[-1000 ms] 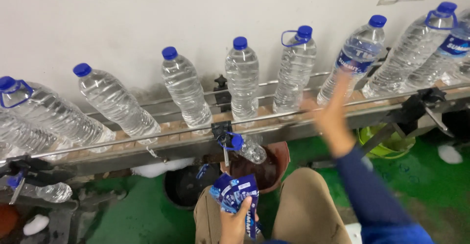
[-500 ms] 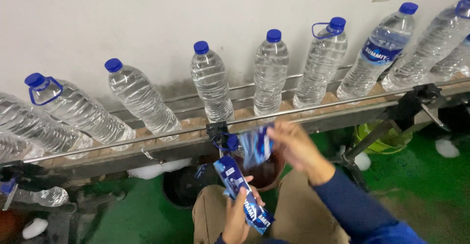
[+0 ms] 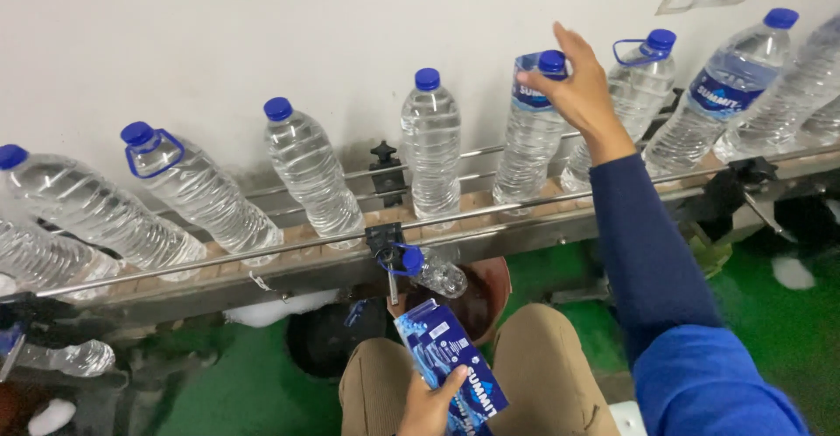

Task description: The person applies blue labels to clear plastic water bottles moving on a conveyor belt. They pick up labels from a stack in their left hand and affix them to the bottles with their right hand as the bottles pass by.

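Head view: my left hand [image 3: 430,405] grips the stack of blue label sleeves [image 3: 455,370] over my lap; my right hand [image 3: 573,86] pinches one sleeve [image 3: 531,86] around a bottle [image 3: 531,138] neck on the conveyor [image 3: 289,256]. Sleeving step; next, I judge, slide it down straight.

A clear plastic water bottle with a blue cap [image 3: 529,130] stands upright on the conveyor, a blue label sleeve [image 3: 530,90] around its neck. A stack of flat blue label sleeves [image 3: 455,366] lies tilted, low over the lap.
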